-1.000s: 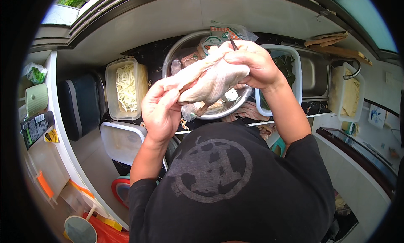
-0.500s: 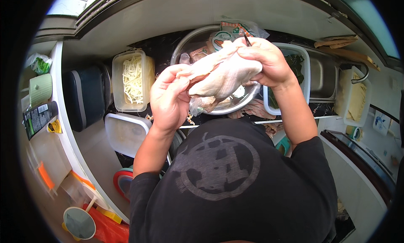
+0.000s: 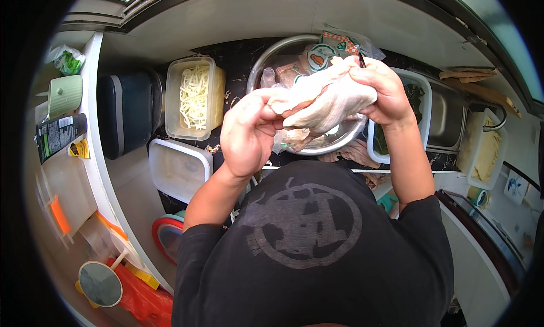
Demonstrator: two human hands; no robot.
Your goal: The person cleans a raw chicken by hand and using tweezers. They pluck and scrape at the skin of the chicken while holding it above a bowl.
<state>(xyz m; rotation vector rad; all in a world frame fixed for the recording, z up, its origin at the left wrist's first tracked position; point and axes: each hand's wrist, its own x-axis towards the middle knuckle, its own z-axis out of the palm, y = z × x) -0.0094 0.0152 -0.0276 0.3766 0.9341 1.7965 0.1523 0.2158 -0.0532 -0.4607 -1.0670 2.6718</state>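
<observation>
Over the steel basin (image 3: 262, 58), a pale, skin-covered piece of raw poultry (image 3: 331, 103) is held up between both hands. My left hand (image 3: 247, 129) pinches its left end with thumb and fingers. Around the right end, my right hand (image 3: 385, 92) is closed, the thumb on top. A thin dark tool tip (image 3: 361, 59) sticks up behind the right fingers; its kind I cannot make out. Below in the basin lie more raw pieces and clear plastic packaging (image 3: 317, 56), partly hidden by the poultry.
Left of the basin stands a container of pale shreds (image 3: 195, 97), with a whitish tub (image 3: 180, 169) nearer me. To the right are a white tub of dark leaves (image 3: 381, 137) and a sink (image 3: 447, 120). Raw pieces (image 3: 354, 152) lie at the basin's near edge.
The whole view has shifted, so the scene sits farther right. Both hands keep hold of the poultry, and its left end has turned slightly in my left fingers.
</observation>
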